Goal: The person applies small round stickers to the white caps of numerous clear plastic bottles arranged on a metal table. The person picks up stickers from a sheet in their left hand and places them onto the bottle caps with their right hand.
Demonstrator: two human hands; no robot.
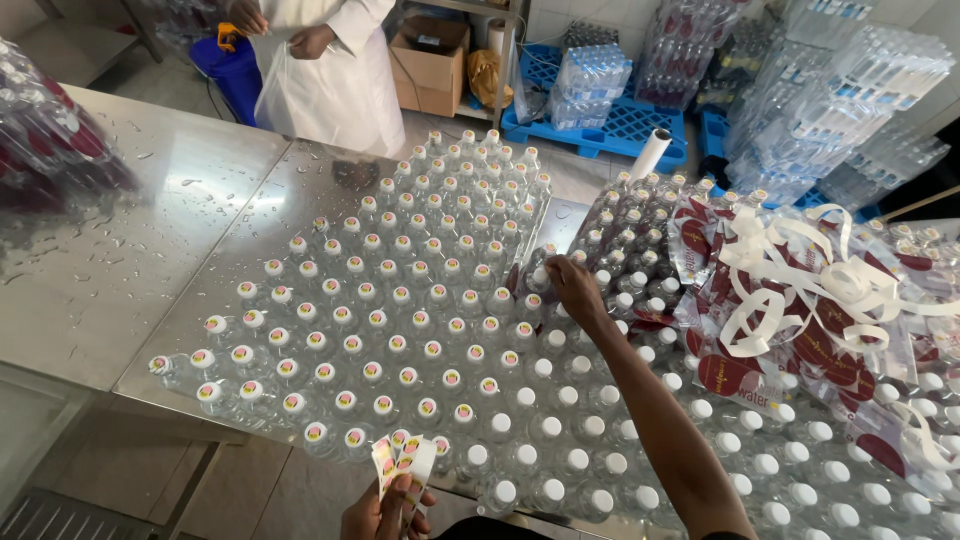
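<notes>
Steel table (pixel 120 290) — wet, droplets across the bare left part. Small clear water bottles (pixel 400 330) stand upright in tight rows from far edge to near edge; the left ones have round stickers on caps, those toward the right plain white caps. Right end: pile of clear wrappers w/ dark red labels (pixel 740 330), loose white backing strips (pixel 840 280) on top. Far-left corner: shrink-wrapped bottle pack (pixel 50 150), blurred.

Upright capped bottles (pixel 420 300), sticker strip (pixel 403 465)
</notes>
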